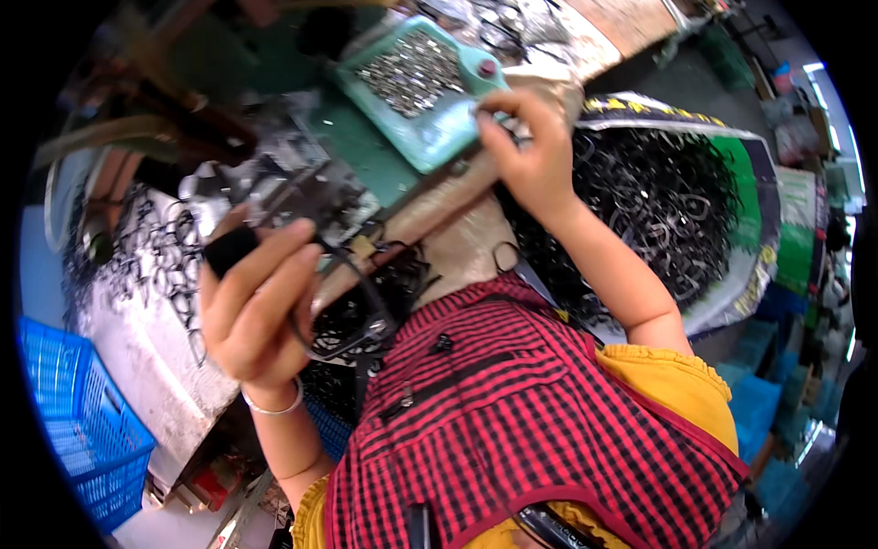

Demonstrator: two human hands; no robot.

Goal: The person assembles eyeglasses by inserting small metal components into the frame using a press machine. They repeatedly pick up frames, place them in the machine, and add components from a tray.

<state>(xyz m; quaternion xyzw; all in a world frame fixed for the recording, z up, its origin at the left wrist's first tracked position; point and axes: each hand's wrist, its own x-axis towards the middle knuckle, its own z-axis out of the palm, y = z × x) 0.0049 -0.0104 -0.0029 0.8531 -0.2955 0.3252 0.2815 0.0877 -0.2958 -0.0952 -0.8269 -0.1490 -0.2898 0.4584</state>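
My left hand [261, 306] is closed on a thin black hoop [352, 343], which curves out past the fingers toward my apron and has a small shiny spot on its side. Something black [230, 252] wraps or sits against one of its fingertips. At the near right corner of a teal tray [425, 151], my right hand [535, 156] has thumb and forefinger brought together; what lies between them is too small to make out. A heap of small metal pieces [416, 73] fills the tray's far part. Left of the tray stands a blurred metal fixture [315, 188].
A large sack [754, 210] full of black hoops [654, 201] stands at the right. More hoops [160, 247] lie scattered over the worktable [137, 339] on the left. A blue basket [91, 430] stands at the lower left. Dark machine parts rise at the upper left.
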